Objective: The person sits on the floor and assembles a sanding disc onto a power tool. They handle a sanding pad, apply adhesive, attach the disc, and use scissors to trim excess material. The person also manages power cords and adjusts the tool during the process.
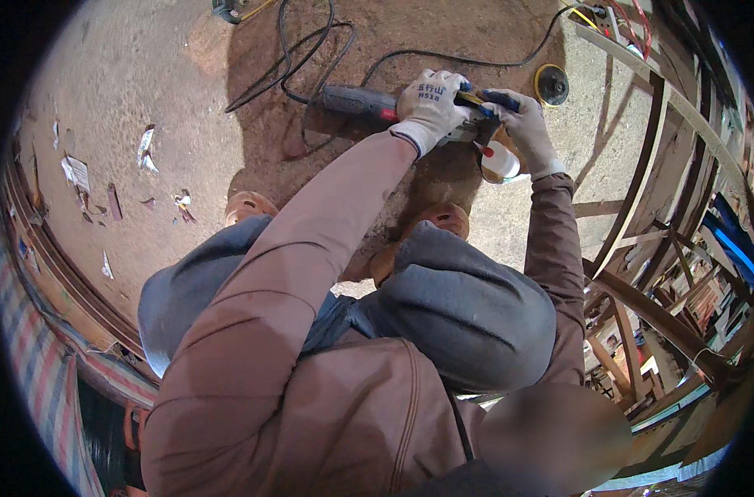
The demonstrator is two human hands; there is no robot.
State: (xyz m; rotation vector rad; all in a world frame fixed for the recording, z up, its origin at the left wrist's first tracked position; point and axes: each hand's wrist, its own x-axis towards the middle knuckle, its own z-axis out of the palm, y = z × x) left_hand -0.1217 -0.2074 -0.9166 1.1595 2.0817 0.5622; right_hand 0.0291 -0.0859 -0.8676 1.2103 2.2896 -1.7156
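Note:
An angle grinder (356, 101) with a grey and red body lies across the ground in front of my feet. My left hand (431, 103), in a white glove with dark blue fingertips, wraps over its front part. My right hand (522, 124), gloved alike, is closed at the metal head (474, 131) of the tool, its fingers close to the left ones. A thin yellow piece (469, 98) shows between both hands; its kind is unclear. Just below the right hand is a white bottle (501, 162) with a red tip.
A round pad (551, 85) with a yellow rim lies right of my hands. The black cable (443, 56) loops behind the grinder. Wooden and metal frames (650, 174) stand along the right. Scraps (77, 176) litter the floor at left, beside a striped sheet (41, 364).

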